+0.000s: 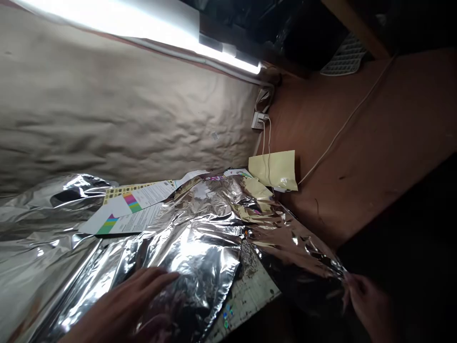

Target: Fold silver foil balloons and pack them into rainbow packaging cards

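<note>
A large crinkled silver foil sheet (200, 238) covers most of the work surface. My left hand (124, 305) lies flat on the foil near the bottom edge, fingers stretched out toward the right. At the lower right, my right hand (367, 300) pinches the foil's far corner (335, 271) and holds it off the table edge.
Printed sheets with colour bars (135, 209) lie behind the foil. A yellowish paper (274, 169) hangs by the corner near a wall socket with a white cable (262, 121). A bright tube lamp (221, 50) runs along the paper-covered wall. The worn table edge (250, 295) shows.
</note>
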A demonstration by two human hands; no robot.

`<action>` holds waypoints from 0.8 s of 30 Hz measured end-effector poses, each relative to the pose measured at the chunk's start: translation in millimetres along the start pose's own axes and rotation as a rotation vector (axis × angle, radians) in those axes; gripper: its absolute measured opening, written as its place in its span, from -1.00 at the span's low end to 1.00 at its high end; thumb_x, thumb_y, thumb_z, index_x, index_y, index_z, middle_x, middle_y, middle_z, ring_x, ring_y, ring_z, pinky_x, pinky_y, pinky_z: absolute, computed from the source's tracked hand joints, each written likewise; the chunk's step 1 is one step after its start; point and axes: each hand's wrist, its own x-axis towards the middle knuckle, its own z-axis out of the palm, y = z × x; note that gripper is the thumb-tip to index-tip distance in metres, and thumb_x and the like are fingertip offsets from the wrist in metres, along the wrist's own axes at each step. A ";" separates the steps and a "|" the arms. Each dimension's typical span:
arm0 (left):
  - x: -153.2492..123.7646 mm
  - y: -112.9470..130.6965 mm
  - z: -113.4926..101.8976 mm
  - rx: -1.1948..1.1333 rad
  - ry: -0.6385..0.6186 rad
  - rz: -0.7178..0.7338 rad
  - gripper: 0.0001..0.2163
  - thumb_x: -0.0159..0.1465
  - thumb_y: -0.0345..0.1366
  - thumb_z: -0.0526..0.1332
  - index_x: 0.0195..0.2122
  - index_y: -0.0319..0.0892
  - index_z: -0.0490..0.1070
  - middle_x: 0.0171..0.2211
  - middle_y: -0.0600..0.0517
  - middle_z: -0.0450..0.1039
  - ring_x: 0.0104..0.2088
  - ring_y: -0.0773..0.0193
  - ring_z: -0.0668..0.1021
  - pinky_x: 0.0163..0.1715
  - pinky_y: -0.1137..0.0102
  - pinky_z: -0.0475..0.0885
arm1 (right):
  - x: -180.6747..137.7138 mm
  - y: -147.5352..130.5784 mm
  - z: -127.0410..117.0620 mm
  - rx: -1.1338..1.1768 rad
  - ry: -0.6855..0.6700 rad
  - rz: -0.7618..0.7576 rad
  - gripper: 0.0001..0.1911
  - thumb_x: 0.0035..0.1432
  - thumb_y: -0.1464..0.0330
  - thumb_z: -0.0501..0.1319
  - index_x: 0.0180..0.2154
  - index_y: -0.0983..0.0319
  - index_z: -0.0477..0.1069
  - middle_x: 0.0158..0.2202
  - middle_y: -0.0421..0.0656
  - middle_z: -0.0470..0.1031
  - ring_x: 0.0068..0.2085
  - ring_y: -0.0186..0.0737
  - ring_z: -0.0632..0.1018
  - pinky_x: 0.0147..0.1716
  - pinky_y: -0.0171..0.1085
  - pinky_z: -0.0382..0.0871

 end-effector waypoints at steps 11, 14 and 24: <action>198.5 88.0 13.6 -1.048 -0.447 -0.492 -0.51 0.19 0.17 0.16 -0.30 -0.23 0.50 -0.40 -0.07 0.52 -0.37 0.14 0.55 -0.45 0.36 0.42 | -88.3 -248.1 33.3 0.208 -0.179 -0.839 -0.88 0.18 0.46 0.20 -0.39 0.18 0.45 -0.21 -0.07 0.50 -0.18 -0.09 0.51 -0.23 -0.15 0.44; 188.3 72.0 25.4 -1.035 -0.351 -0.552 -0.59 0.06 0.09 0.33 -0.52 -0.20 0.36 -0.60 0.12 0.29 -0.56 0.34 0.37 -0.58 0.46 0.28 | -119.8 -277.2 41.9 0.233 -0.352 -0.910 -0.93 0.13 0.48 0.26 -0.37 0.20 0.46 -0.22 -0.08 0.51 -0.13 -0.04 0.50 -0.13 -0.07 0.44; 132.8 26.5 12.5 -0.912 -0.077 -0.644 -0.53 -0.07 0.10 0.42 -0.51 -0.26 0.42 -0.67 0.17 0.20 -0.64 0.46 0.18 -0.62 0.48 -0.02 | -84.4 -264.4 46.0 0.552 -0.615 -0.884 -0.36 0.20 0.07 0.24 0.23 0.18 0.25 0.27 0.03 0.27 0.26 0.09 0.31 0.20 0.06 0.25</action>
